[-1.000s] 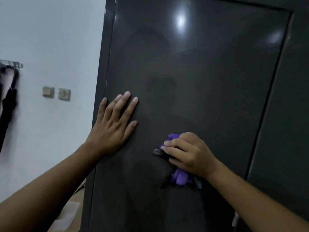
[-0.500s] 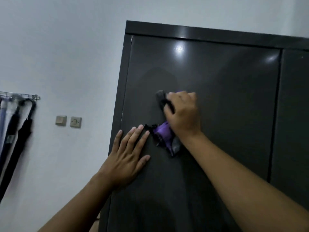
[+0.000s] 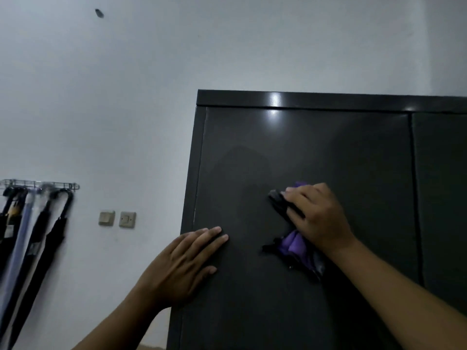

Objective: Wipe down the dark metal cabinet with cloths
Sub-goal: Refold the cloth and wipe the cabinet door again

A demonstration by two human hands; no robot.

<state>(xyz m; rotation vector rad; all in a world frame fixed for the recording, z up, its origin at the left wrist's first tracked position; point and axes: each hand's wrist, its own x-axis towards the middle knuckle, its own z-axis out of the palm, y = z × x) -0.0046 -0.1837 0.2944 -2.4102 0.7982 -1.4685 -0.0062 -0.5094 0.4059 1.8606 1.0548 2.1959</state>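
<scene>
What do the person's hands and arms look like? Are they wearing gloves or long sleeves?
No gloves. The left hand and the right hand are both bare, and no rings show in this dim light. The left forearm and the right forearm are bare too, all the way to the picture's edge: no sleeve, watch or bracelet in view.

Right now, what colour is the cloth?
The cloth is purple and black; head view.

Cabinet [image 3: 328,152]: dark metal, smooth, glossy, catching highlights. Cloth [image 3: 294,245]: soft fabric, purple and black, matt. Wall [image 3: 126,97]: matt paint.
</scene>
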